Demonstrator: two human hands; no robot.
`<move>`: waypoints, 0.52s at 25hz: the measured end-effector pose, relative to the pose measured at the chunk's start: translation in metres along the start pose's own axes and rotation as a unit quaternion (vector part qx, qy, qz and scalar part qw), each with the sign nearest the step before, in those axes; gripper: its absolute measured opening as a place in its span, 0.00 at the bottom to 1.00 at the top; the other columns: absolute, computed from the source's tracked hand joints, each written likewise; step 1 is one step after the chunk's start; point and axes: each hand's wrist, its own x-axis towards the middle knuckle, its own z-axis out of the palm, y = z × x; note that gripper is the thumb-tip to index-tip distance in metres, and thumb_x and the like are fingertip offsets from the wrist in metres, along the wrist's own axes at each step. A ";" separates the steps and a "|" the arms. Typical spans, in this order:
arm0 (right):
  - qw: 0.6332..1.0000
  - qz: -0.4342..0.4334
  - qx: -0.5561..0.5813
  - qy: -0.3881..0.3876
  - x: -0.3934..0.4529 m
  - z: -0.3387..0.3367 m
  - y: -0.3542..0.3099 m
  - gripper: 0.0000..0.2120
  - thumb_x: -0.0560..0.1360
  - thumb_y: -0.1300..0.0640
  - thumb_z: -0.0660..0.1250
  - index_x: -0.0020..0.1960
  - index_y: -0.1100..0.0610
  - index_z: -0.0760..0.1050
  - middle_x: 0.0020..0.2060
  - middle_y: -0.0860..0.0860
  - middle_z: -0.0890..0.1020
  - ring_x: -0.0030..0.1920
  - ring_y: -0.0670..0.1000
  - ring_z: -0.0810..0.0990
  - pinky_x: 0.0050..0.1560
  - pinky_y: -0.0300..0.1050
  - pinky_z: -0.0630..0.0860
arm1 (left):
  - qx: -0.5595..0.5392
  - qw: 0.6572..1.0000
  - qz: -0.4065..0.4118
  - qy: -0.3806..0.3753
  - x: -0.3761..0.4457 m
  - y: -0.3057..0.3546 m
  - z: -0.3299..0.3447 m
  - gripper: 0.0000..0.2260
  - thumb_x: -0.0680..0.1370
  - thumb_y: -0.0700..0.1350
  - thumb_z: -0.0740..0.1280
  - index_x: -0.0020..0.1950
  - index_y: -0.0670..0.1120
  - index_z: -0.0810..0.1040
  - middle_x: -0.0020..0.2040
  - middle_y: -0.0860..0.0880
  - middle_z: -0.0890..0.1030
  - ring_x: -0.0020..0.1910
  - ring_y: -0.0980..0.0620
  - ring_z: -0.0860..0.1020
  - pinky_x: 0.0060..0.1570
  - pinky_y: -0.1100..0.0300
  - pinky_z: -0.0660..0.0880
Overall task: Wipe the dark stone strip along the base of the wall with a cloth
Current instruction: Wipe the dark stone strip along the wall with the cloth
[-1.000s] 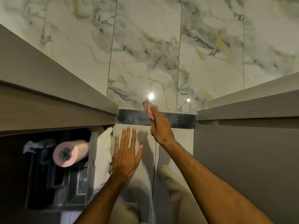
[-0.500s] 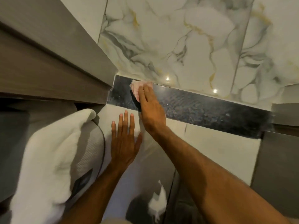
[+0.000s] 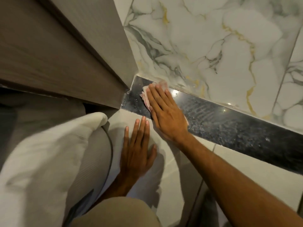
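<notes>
A dark speckled stone strip [image 3: 232, 128] runs along the base of the marble wall, from the left corner down to the right edge. My right hand [image 3: 165, 112] lies flat on its left end, pressing a small pink cloth [image 3: 146, 95] against the stone; only the cloth's edges show past my fingers. Faint wet streaks mark the strip just right of that hand. My left hand [image 3: 136, 151] rests palm down on the pale floor tile below the strip, fingers apart, holding nothing.
A grey-brown cabinet panel [image 3: 65, 51] closes in the left side, meeting the strip at the corner. A white bundle of fabric [image 3: 49, 153] lies at lower left beside my left hand. White marble wall tiles [image 3: 213, 46] with gold veins rise above. My knee [image 3: 118, 213] shows at the bottom.
The camera has dropped closer and tilted. My right hand has flattened fully over the cloth and stays at the strip's left end. The left hand remains planted on the floor tile.
</notes>
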 end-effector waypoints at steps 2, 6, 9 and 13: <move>1.000 -0.010 0.020 -0.018 -0.027 -0.001 -0.003 0.29 0.91 0.56 0.55 0.90 0.61 0.54 0.90 0.58 0.55 0.92 0.57 0.51 0.93 0.59 0.52 | 0.001 1.000 -0.006 -0.004 0.001 0.001 -0.004 0.33 0.88 0.61 0.49 0.90 0.43 0.57 0.90 0.41 0.58 0.90 0.42 0.54 0.89 0.36 0.52; 0.998 -0.035 -0.026 -0.045 -0.020 -0.008 0.022 0.30 0.92 0.50 0.51 0.91 0.58 0.50 0.91 0.56 0.50 0.92 0.55 0.47 0.92 0.60 0.54 | 0.007 1.000 -0.018 -0.008 -0.007 -0.003 0.000 0.35 0.88 0.62 0.49 0.90 0.43 0.55 0.90 0.40 0.57 0.90 0.40 0.56 0.87 0.33 0.56; 0.995 0.081 -0.038 0.032 0.035 0.004 -0.006 0.31 0.92 0.49 0.50 0.91 0.60 0.47 0.91 0.58 0.47 0.92 0.57 0.47 0.93 0.59 0.48 | 0.020 0.999 -0.041 0.027 -0.010 -0.006 0.004 0.36 0.89 0.63 0.54 0.89 0.41 0.57 0.89 0.38 0.60 0.89 0.39 0.59 0.87 0.33 0.56; 0.998 -0.020 -0.048 -0.032 -0.002 0.016 -0.027 0.31 0.92 0.48 0.49 0.91 0.59 0.48 0.91 0.58 0.49 0.92 0.57 0.48 0.92 0.61 0.53 | -0.004 0.998 -0.053 0.042 -0.008 0.000 -0.001 0.35 0.89 0.61 0.52 0.87 0.37 0.61 0.87 0.36 0.62 0.88 0.38 0.61 0.87 0.34 0.58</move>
